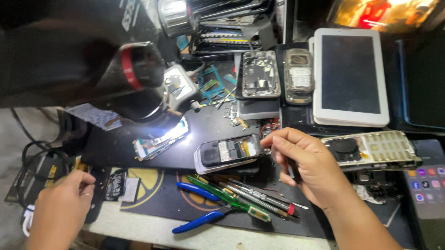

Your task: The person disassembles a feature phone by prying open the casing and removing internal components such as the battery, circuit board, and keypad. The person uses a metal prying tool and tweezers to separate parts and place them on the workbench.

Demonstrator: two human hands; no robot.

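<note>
At the left edge of the black work mat (pixel 146 198), the left hand (pixel 61 210) rests curled, a ring on one finger, its fingertips touching a dark flat part (pixel 96 194) that lies over the mat's left border; whether the grip truly pinches that part cannot be told. Just right of it on the mat lies a small black frame with a white piece (pixel 121 186). Above the mat's left half, under a bright lamp with a red ring (pixel 135 68), a thin circuit strip (pixel 160 140) lies lit on the dark surface. Near the mat's middle, blue-handled pliers (pixel 200 208) lie with their handles spread, and beside them to the right a green-handled screwdriver (pixel 230 199) and a few slim metal tools (pixel 264 195) lie slanted. Just above the mat's upper edge sits an opened small phone (pixel 229 152), its inner boards showing. The right hand (pixel 305 165) hovers right of that phone, fingers closed in a tight pinch on a thin dark tool (pixel 291 169), its tip pointing down toward the mat. Right of the hand lies a keypad frame (pixel 379 147), and beyond the mat's right end a phone with a lit screen (pixel 430 181). Farther back on the desk (pixel 218 238), above the mat, stand a bare phone shell (pixel 261 74), an old handset (pixel 298 76) and a white tablet (pixel 350 77).
</note>
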